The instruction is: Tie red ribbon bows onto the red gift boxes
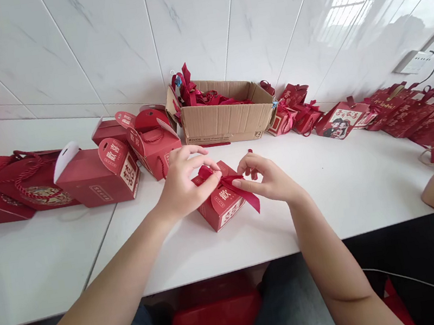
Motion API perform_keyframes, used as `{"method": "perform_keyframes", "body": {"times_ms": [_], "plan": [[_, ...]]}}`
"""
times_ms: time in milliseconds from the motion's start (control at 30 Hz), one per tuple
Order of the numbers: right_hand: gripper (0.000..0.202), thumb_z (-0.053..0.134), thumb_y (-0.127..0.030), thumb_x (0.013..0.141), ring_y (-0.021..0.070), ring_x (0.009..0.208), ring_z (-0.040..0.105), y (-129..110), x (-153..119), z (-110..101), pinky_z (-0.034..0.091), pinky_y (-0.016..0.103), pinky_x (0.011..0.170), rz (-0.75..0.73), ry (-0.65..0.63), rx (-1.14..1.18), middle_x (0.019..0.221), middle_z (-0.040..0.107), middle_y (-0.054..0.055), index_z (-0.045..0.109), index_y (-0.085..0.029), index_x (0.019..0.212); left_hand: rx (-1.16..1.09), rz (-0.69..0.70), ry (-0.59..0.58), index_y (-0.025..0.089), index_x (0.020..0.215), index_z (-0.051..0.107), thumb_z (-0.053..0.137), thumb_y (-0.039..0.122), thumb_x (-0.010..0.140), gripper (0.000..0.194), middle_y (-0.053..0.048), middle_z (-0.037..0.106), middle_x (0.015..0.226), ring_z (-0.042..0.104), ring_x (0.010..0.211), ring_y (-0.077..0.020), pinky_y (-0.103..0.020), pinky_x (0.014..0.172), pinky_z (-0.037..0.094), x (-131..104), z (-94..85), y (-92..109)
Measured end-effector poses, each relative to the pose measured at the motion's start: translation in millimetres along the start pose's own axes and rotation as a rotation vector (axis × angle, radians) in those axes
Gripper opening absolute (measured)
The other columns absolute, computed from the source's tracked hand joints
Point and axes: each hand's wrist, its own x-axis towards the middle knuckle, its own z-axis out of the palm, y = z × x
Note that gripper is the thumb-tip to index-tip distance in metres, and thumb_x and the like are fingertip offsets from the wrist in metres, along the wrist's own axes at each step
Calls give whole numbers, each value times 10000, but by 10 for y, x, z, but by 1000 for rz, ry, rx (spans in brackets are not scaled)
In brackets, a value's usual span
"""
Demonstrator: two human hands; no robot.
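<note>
At middle of white table, head view: small red box directly between hands, corner turned toward person; long axis hard to judge. Satin-looking ribbon crosses lid left to right, tail hanging over right side. Left hand nearer, over box's left edge, thumb and finger closed on ribbon loop; right hand just beyond right edge, ribbon pinched at thumb tip. Hands apart. Box: printed card, rounded flap. Behind: corrugated carton, crumpled ribbons inside.
</note>
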Motion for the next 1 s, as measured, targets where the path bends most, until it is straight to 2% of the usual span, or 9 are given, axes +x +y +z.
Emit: {"method": "perform_keyframes", "body": {"times_ms": [100, 200, 367, 500, 800, 1000], "plan": [[234, 619, -412, 850, 143, 780, 547, 22, 12, 8, 470, 293, 654, -18, 3, 52, 852, 599, 36, 593, -197, 762, 99, 52, -7, 231, 715, 686, 665, 332, 764, 115, -55, 595, 1112, 448, 1163, -286, -465, 1068, 307, -47, 78, -2], [235, 578, -407, 880, 140, 766, 575, 35, 26, 51, 489, 281, 632, -1, 77, 133, 820, 609, 32, 595, -192, 786, 138, 52, -10, 232, 706, 678, 676, 334, 756, 113, -53, 606, 1121, 434, 1154, -291, -475, 1048, 323, -59, 127, -28], [244, 591, -418, 871, 134, 696, 595, 47, 50, 111, 482, 276, 606, 25, 163, 129, 762, 646, 22, 596, -188, 789, 99, 22, -49, 215, 691, 661, 667, 314, 749, 115, -68, 610, 1119, 434, 1159, -301, -505, 1072, 291, -49, 124, -38], [183, 596, -349, 865, 132, 674, 593, 53, 62, 123, 473, 285, 620, -3, 220, 80, 744, 662, 15, 599, -194, 766, 54, -45, -106, 216, 697, 658, 674, 326, 731, 116, -67, 613, 1150, 426, 1198, -312, -521, 1088, 280, -42, 111, -35], [125, 584, -274, 854, 135, 658, 579, 75, 62, 133, 480, 294, 622, -62, 238, 17, 731, 661, 10, 594, -200, 754, -39, -156, -201, 225, 679, 658, 682, 340, 707, 121, -56, 618, 1235, 387, 1277, -322, -535, 1108, 281, -15, 85, -52], [133, 581, -270, 849, 136, 637, 550, 73, 67, 125, 478, 299, 612, -76, 253, -14, 711, 649, 11, 591, -203, 735, -44, -170, -200, 224, 685, 655, 674, 331, 706, 111, -69, 619, 1227, 409, 1268, -316, -526, 1115, 279, -12, 94, -63]]}}
